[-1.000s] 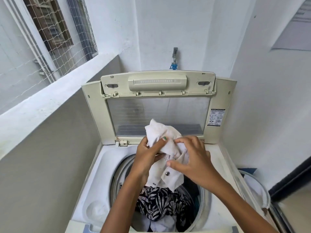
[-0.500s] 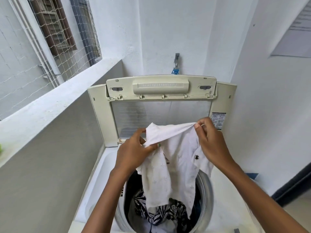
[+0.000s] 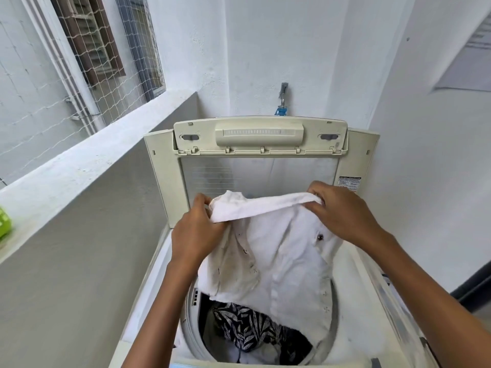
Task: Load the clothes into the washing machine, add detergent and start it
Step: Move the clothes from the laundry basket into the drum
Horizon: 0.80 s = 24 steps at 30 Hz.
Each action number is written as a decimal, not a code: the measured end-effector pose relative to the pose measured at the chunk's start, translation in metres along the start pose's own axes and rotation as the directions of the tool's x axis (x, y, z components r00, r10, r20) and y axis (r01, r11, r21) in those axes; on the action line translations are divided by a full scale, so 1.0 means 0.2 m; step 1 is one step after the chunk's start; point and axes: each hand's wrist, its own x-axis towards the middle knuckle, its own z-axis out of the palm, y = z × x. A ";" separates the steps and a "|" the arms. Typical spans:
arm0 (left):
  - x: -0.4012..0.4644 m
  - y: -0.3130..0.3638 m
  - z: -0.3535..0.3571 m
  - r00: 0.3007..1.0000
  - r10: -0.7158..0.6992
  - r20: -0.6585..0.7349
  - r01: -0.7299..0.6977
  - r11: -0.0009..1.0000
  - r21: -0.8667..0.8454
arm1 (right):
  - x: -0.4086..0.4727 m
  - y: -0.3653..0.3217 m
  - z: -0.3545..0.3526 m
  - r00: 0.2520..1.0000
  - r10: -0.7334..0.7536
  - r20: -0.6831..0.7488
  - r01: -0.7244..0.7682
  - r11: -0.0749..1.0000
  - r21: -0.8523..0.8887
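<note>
- You hold a white shirt [image 3: 279, 258] spread out over the open drum [image 3: 191, 328] of the washing machine [image 3: 148, 296], its lower edge hanging just above the load
- Your left hand [image 3: 196, 235] pinches the shirt's upper left corner, the grip closed on the fabric between thumb and fingers
- Your right hand [image 3: 342, 211] pinches the upper right end of the same edge, fingers curled round the cloth
- In the drum below lies a dark leaf-print garment [image 3: 247, 328] with other pale clothes under it
- The machine's lid [image 3: 260, 155] stands upright behind your hands
- A tap [image 3: 283, 99] is fixed to the wall above the lid
- On the ledge [image 3: 79, 168] at your left sits a green object [image 3: 4, 224], cut off by the frame edge, and beyond it a netted window [image 3: 87, 54]
</note>
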 end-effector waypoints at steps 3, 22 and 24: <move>0.00 0.01 0.01 0.997 -0.002 0.073 0.005 0.999 -0.043 | 0.02 -0.05 0.05 0.993 0.069 -0.096 -0.046 0.972 0.230; -0.01 -0.20 0.34 0.983 0.127 0.131 -0.073 0.931 -0.359 | -0.04 -0.18 0.55 0.998 -0.024 0.066 -0.016 0.836 0.549; -0.04 -0.34 0.50 0.925 0.064 0.375 0.010 0.981 -0.191 | -0.09 -0.07 0.73 0.933 -0.039 0.359 -0.117 0.908 0.403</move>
